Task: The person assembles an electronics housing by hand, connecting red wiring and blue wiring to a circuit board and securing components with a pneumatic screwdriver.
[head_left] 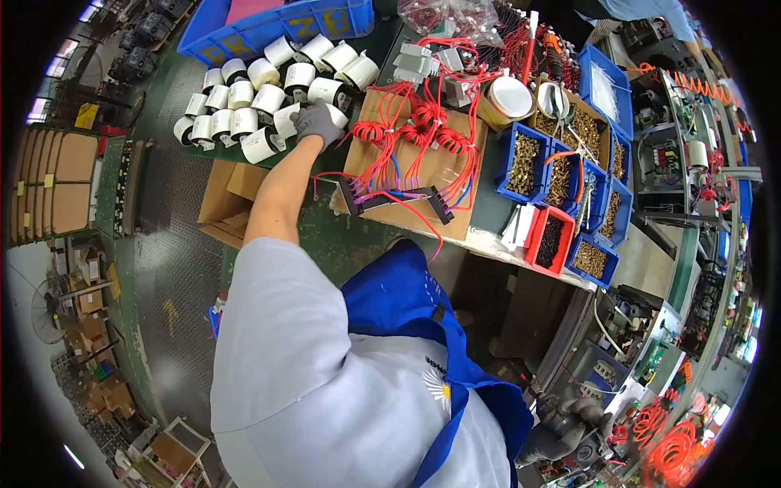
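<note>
My left hand (pixel 317 124), in a grey glove, reaches out to a group of white cylinders (pixel 268 99) with black ends, standing and lying on the green bench. Its fingers curl down around one white cylinder (pixel 335 116) at the group's near right; the hand partly hides it. Low on the right, by my side, is my right hand (pixel 572 416), also grey-gloved. Its fingers are bent, and what they hold is too dark to make out. Beside the left hand, red wire coils (pixel 416 130) with dark terminal blocks (pixel 355 198) rest on cardboard.
Blue bins (pixel 524 163) of brass fasteners and a red bin (pixel 550 241) of dark screws line the bench's right. A blue crate (pixel 281 34) stands behind the cylinders. An open cardboard box (pixel 228 199) sits below the bench edge. A white-lidded tub (pixel 510 99) stands beyond the coils.
</note>
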`<state>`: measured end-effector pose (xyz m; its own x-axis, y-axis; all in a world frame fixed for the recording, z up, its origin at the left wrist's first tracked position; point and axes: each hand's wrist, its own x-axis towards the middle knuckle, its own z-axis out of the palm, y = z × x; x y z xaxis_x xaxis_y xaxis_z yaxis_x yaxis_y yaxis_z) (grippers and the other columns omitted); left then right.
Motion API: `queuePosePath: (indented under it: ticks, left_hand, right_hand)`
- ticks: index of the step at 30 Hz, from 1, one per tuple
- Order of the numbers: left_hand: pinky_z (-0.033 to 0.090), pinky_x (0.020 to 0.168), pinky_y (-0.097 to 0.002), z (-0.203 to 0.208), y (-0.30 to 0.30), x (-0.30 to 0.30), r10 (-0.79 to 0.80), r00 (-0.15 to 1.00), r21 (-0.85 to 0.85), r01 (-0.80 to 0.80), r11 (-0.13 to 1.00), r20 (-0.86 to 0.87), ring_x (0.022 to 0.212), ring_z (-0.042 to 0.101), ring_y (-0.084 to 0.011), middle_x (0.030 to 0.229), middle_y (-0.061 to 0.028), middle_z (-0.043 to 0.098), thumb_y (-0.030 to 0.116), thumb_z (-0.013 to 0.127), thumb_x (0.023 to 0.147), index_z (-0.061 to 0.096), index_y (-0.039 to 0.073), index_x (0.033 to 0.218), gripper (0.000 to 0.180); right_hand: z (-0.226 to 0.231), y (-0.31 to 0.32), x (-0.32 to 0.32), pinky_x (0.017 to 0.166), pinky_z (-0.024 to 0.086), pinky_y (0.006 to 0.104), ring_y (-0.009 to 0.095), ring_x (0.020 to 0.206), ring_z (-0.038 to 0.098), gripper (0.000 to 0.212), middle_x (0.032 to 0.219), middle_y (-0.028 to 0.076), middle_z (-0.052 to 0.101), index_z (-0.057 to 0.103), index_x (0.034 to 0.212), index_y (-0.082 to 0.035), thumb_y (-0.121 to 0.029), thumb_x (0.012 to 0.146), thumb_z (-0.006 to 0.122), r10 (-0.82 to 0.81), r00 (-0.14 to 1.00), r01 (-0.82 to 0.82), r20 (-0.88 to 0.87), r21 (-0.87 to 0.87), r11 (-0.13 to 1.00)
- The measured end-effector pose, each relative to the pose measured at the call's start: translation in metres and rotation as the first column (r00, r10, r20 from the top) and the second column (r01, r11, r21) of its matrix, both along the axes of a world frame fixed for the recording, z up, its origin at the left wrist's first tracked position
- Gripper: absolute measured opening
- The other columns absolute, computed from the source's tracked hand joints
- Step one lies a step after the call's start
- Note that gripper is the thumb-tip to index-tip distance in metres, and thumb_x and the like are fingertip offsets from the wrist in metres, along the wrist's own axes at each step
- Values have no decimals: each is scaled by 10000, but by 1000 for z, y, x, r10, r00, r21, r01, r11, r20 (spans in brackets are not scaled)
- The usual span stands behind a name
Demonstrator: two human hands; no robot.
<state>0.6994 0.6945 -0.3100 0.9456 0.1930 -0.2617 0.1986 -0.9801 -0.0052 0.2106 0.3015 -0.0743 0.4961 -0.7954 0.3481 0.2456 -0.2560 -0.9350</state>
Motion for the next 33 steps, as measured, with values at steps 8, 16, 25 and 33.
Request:
queuePosePath:
  ticks: [8,16,25,33]
  left_hand:
    - [381,947,-458,65,20,-56,-237,922,70,226,972,308,1102,534,-335,1146,-171,586,385,816,573,435,50,1247,844]
    - [321,1100,-424,141,-85,-85,-200,666,-413,640,648,719,1268,445,-316,1344,-165,483,304,852,653,413,12,1369,889]
    - [472,923,-388,262,-451,-315,-649,173,-439,856,-272,740,1071,575,-286,1134,-139,568,172,807,571,472,-14,1282,807]
    - [443,932,-425,293,-697,-515,-351,-726,55,471,-881,591,1049,539,-339,1141,-140,577,151,794,567,484,78,1285,785]
  right_hand:
    - [-2,-19,-12,529,418,281,190,708,457,409,819,79,423,432,1205,-32,-151,837,566,-7,993,-7,114,127,992]
    - [1,-34,-40,599,476,282,152,747,559,349,880,94,561,505,1083,-7,-139,773,594,-224,963,248,-148,176,953]
    - [23,-96,-156,610,509,296,177,684,614,487,811,128,623,544,1119,-45,188,691,550,-197,955,230,223,-132,964]
    - [7,-118,-289,616,524,317,210,687,604,494,817,139,599,514,1111,-79,127,662,490,-480,852,496,210,-29,868]
